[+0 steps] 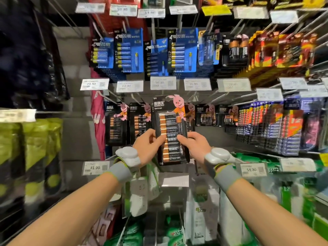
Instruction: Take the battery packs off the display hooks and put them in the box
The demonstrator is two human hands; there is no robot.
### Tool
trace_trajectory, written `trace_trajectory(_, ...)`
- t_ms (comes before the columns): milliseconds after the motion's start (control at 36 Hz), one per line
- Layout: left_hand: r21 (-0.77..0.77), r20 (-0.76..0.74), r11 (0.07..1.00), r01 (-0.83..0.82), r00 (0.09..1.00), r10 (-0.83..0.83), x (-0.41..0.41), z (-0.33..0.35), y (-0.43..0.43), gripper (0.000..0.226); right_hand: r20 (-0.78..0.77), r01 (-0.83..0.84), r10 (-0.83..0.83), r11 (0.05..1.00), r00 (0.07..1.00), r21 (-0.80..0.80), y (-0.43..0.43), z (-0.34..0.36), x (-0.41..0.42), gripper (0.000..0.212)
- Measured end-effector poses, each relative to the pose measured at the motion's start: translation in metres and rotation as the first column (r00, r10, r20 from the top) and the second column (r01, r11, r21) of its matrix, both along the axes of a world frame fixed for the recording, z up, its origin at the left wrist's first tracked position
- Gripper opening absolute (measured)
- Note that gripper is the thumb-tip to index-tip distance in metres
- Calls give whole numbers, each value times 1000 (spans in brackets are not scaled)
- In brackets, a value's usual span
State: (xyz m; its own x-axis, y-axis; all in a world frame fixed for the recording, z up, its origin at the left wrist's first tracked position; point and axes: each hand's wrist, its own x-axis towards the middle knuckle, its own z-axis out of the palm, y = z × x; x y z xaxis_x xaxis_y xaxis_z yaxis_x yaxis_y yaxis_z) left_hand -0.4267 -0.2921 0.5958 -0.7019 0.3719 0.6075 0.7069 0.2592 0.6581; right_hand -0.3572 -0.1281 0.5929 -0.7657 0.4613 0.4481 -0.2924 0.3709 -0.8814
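A black Duracell battery pack point(171, 121) with a pink rabbit on its card is held upright in front of the display. My left hand point(148, 148) grips its left edge and my right hand point(194, 146) grips its right edge, thumbs on the front. Both wrists carry grey bands with white devices. Behind it, more black battery packs point(117, 125) hang on hooks in the same row. Blue battery packs point(182, 50) hang on the row above. No box is in view.
Price tags point(163, 83) line the hook rails. Orange and blue packs point(276, 125) fill the hooks at right. Green-and-white boxed goods point(140, 196) hang below my hands. Yellow-green packages point(33, 148) stand on the left shelf.
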Motion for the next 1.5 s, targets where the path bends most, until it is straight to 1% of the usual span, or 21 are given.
trace_trajectory(83, 62, -11, 998, 21, 1000, -20, -1, 1, -4, 38, -40, -22, 22, 1000, 999, -10, -7, 4, -2, 26)
trace_trajectory(167, 97, -28, 995, 28, 999, -25, -4, 3, -7, 35, -55, -43, 40, 998, 998, -41, -12, 6, -5, 35)
trace_trajectory(278, 123, 5, 992, 38, 999, -39, -7, 5, -7, 36, -72, -66, 60, 995, 996, -75, -17, 9, -7, 28)
trace_trajectory(361, 155, 11, 987, 37, 999, -39, -10, 8, -7, 43, -76, -71, 64, 992, 995, -103, -20, 12, -12, 32)
trace_trajectory(444, 179, 0, 983, 28, 1000, -29, -13, 9, -7, 26, -79, -77, 69, 992, 994, -103, -20, 13, -16, 34)
trace_trajectory(472, 182, -3, 983, 25, 1000, -24, -15, 11, -6, 24, -81, -75, 67, 992, 994, -99, -19, 15, -19, 34)
trace_trajectory(528, 188, 5, 982, 23, 1000, -25, -18, 13, -5, 32, -82, -53, 46, 995, 996, -84, -18, 16, -20, 34)
trace_trajectory(583, 192, 13, 981, 25, 1000, -28, -24, 12, -3, 40, -84, -45, 40, 997, 996, -65, -16, 16, -25, 32)
trace_trajectory(639, 184, 23, 982, 31, 999, -36, -26, 11, -2, 36, -79, -43, 40, 998, 996, -48, -15, 15, -27, 31)
trace_trajectory(722, 159, 22, 986, 51, 998, -55, -30, 10, 0, 43, -68, -36, 33, 998, 997, -47, -11, 12, -33, 33)
trace_trajectory(806, 135, 16, 990, 53, 998, -55, -40, 6, 2, 28, -60, -15, 14, 1000, 998, -12, -7, 9, -40, 32)
trace_trajectory(861, 111, -7, 993, 41, 999, -41, -46, 4, 4, 22, -57, -16, 16, 1000, 998, -1, -4, 7, -43, 31)
trace_trajectory(917, 99, -21, 994, 46, 999, -45, -50, 2, 5, 23, -42, 3, -2, 1000, 999, 22, 0, 4, -49, 36)
trace_trajectory(1000, 102, -4, 994, 40, 999, -40, -58, 0, 9, 27, -18, 41, -40, 999, 999, 35, 10, -2, -65, 50)
trace_trajectory(1139, 91, -30, 996, 16, 999, -14, -76, 1, 18, 32, 8, 33, -33, 998, 999, 46, 26, 0, -87, 41)
trace_trajectory(1250, 82, -16, 997, 0, 1000, 1, -88, 3, 25, 35, 23, 84, -88, 988, 996, 131, 35, 1, -99, 31)
trace_trajectory(1333, 67, 20, 998, -18, 1000, 17, -101, 3, 33, 35, 49, 128, -144, 959, 988, 252, 41, 5, -108, 38)
trace_trajectory(1389, 47, 46, 998, -38, 998, 36, -111, 2, 38, 37, 94, 149, -188, 934, 978, 324, 45, 10, -114, 35)
trace_trajectory(1500, -51, 68, 996, -75, 995, 78, -126, 3, 46, 44, 174, 139, -226, 904, 958, 405, 51, 16, -122, 42)
